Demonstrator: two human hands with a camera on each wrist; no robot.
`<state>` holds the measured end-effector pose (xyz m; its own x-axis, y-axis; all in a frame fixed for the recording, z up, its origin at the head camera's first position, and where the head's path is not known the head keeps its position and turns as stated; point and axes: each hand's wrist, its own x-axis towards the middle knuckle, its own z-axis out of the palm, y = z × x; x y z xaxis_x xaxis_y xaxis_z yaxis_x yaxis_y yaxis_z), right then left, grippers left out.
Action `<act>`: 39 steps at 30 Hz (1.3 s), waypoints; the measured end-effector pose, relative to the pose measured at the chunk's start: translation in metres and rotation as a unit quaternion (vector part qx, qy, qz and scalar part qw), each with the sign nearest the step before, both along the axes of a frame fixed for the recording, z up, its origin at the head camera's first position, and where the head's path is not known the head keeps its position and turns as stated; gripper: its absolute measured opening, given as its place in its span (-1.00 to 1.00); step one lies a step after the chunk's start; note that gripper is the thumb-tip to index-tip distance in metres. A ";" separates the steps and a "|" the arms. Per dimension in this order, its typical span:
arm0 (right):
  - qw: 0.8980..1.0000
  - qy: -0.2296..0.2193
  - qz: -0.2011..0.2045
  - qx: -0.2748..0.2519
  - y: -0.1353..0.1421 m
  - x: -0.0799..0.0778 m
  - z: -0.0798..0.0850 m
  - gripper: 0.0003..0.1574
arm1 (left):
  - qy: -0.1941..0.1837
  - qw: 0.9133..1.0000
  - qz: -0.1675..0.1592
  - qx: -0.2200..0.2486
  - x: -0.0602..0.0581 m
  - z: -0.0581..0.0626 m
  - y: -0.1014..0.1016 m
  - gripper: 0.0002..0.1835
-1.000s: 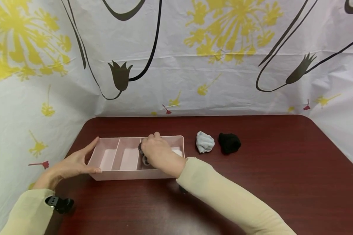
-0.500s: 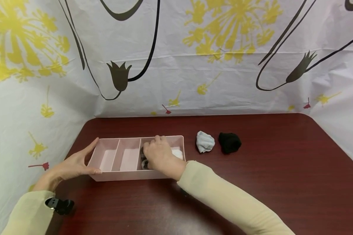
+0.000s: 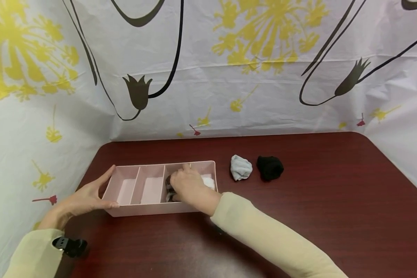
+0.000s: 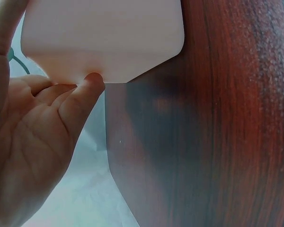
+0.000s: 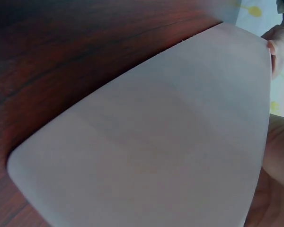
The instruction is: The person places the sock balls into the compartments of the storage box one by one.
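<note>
A long pink divided box (image 3: 135, 210) lies on the table. My left hand (image 3: 85, 199) holds its left end, thumb at the front corner and fingers behind the end wall; the left wrist view shows the thumb tip on the rim. My right hand (image 3: 189, 186) reaches down into the compartment right of the middle, knuckles up. At its fingers is a dark grey and white rolled sock (image 3: 169, 189), partly covered by the hand. The right fingertips are hidden, and I cannot tell whether they grip it. A white bundle (image 3: 209, 182) lies in the rightmost compartment.
Right of the box, a light grey bundled sock (image 3: 241, 168) and a black one (image 3: 270, 168) sit side by side on the dark red table (image 3: 319, 200). A white patterned sheet (image 3: 194, 92) hangs behind and at both sides.
My right hand has shifted slightly lower in the compartment, and its fingers have moved over the dark rolled sock. The left hand keeps its hold on the box; the head view has tilted slightly.
</note>
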<state>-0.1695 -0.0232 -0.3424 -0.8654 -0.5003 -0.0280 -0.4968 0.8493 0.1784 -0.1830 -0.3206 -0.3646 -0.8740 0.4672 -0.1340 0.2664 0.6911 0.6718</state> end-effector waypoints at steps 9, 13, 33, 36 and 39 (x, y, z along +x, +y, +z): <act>0.990 0.001 0.046 -0.136 0.029 0.009 0.009 -0.34 | -0.005 1.000 0.006 0.005 0.003 -0.002 -0.002 0.21; 0.962 0.001 0.101 -0.253 0.050 0.011 0.011 -0.32 | -0.005 1.000 0.006 0.007 0.003 -0.002 -0.002 0.22; 0.871 -0.049 -0.050 -0.486 0.192 -0.008 -0.009 -0.36 | -0.004 1.000 0.009 -0.001 0.002 0.003 -0.001 0.23; 0.875 -0.048 -0.056 -0.478 0.196 -0.012 -0.016 -0.37 | -0.007 1.000 0.012 0.002 0.002 0.003 0.000 0.23; 0.881 -0.043 -0.059 -0.467 0.198 -0.016 -0.020 -0.35 | -0.002 1.000 0.010 0.003 0.003 0.003 0.000 0.23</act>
